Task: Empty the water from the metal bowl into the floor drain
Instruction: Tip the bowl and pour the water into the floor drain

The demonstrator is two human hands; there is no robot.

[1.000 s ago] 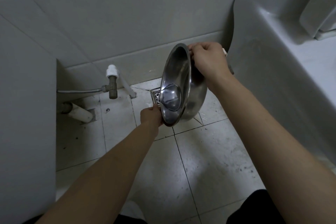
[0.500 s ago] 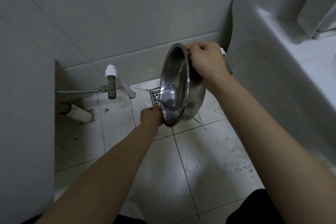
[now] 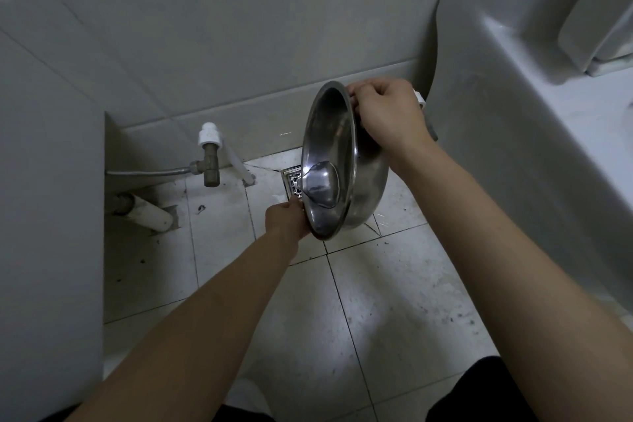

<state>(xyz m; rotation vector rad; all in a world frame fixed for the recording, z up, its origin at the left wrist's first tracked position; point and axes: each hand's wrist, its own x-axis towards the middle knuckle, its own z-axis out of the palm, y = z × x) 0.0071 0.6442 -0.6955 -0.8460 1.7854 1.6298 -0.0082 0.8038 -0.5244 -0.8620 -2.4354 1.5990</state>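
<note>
Both hands grip the metal bowl (image 3: 342, 161), left hand (image 3: 287, 223) at lower rim, right hand (image 3: 387, 113) up top, now tipped nearer vertical vs. a sec ago, w/ water spilling toward the floor drain (image 3: 292, 183); nearly emptied.

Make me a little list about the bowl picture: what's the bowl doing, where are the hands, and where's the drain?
bowl: metal bowl tipped on its side, opening facing left
water: small pool by the low rim
left hand: left hand grips the lower rim
right hand: right hand grips the upper rim
drain: floor drain on the tiles, partly hidden behind the bowl
</note>
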